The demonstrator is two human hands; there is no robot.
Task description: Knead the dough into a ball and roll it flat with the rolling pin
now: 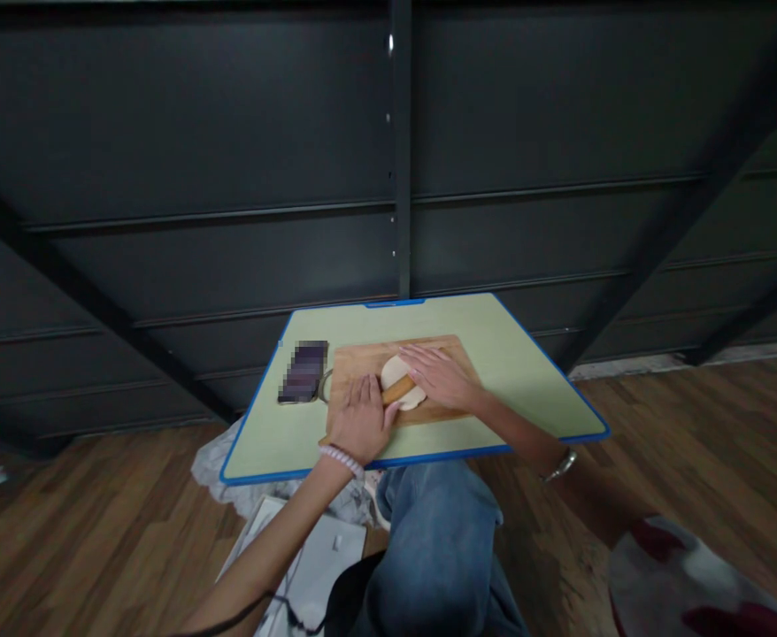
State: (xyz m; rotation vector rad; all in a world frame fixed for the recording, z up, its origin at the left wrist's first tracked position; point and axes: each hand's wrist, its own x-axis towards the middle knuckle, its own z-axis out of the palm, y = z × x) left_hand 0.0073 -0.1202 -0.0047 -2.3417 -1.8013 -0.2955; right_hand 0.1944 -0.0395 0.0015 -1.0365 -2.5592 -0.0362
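Note:
A wooden rolling pin (pixel 398 389) lies slantwise across a flattened round of pale dough (pixel 414 400). My left hand (pixel 362 420) holds the pin's near left end, with the thumb apart from the fingers. Over the other end rests my right hand (pixel 442 379), its fingers long and close together, the palm covering that end. The dough is on a wooden board (pixel 355 358), and both hands hide parts of it. Under the board is a pale green folding table (pixel 527 380) with a blue rim.
A dark, pixelated phone-like object (pixel 304 372) lies left of the board, with a ring-shaped item (pixel 326 386) partly under the board's edge. Dark panels (pixel 229 124) stand behind the table. Below are my jeans-clad knee (pixel 434 548), a white box (pixel 326 557) and crumpled plastic (pixel 212 464).

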